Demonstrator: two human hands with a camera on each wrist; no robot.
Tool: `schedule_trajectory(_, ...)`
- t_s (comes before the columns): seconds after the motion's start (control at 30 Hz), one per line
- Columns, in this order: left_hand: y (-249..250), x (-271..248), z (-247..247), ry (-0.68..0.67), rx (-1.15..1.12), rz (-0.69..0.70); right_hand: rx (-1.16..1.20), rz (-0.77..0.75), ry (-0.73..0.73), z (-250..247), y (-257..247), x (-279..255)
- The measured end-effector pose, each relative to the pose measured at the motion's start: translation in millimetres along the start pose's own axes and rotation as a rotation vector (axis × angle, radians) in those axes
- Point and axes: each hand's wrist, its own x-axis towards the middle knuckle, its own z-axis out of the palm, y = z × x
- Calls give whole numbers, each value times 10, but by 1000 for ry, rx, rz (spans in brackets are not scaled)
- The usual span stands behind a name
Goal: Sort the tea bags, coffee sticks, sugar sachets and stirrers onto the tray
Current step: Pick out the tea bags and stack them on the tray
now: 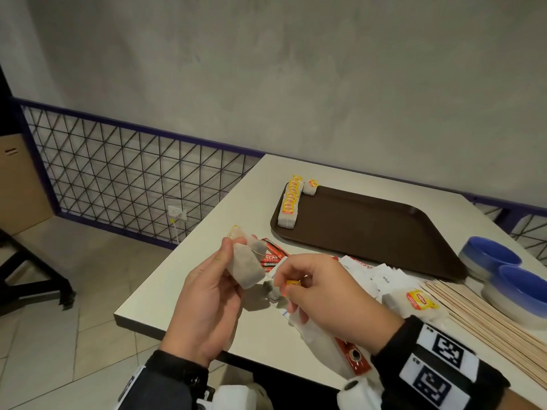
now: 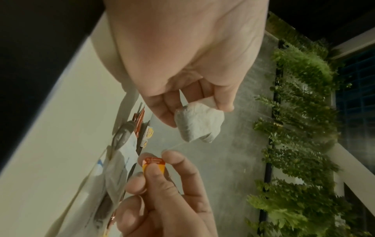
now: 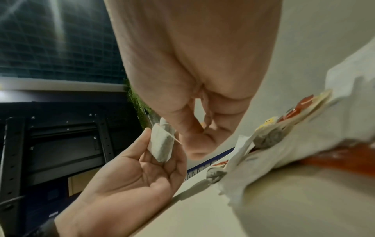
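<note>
Plainly, a tea bag point(image 1: 247, 269) is being readied for the tray point(image 1: 370, 229), and the step is judged to be the tidying of its string and tag before it is set down. The bag is held up over the near edge of the table point(image 1: 183, 279) by the left hand point(image 1: 204, 303), whose thumb and fingers point(image 2: 162, 110) are curled about its upper end, so that the pouch hangs out past the fingertips. The yellow-and-red tag point(image 2: 153, 165) is pinched between the thumb and forefinger of the right hand point(image 1: 325, 288), just beside the bag, and a thin string point(image 2: 176, 145) is seen running from the bag towards that pinch. For a good result the string should be kept slack enough not to tear the paper, wound or folded close against the pouch, and the tag laid flat on top, as is seen on the row of tea bags point(image 1: 288, 204) already lined along the tray's far left rim. The pouch looks soft, white and slightly crumpled, with dark leaf showing grey through the paper. Below the right fingers, loose tea bags, red coffee sticks point(image 1: 272, 255) and white sugar sachets point(image 1: 381, 279) lie unsorted.
</note>
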Motion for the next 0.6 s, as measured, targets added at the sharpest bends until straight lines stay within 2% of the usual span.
schedule_trajectory(0.13, 31, 31, -28, 17, -113, -46, 71, 36, -2, 25, -58, 40)
schedule_trajectory(0.37, 11, 41, -56, -15, -107, -37, -148, -18, -35, 124, -174, 6)
schedule_trajectory(0.5, 5, 37, -58, -46, -77, -21, -152, 17, 75, 137, -177, 88)
schedule_trajectory(0.6, -2, 28, -39, -69, 11, -36, -243, 8, 146, 74, -153, 95)
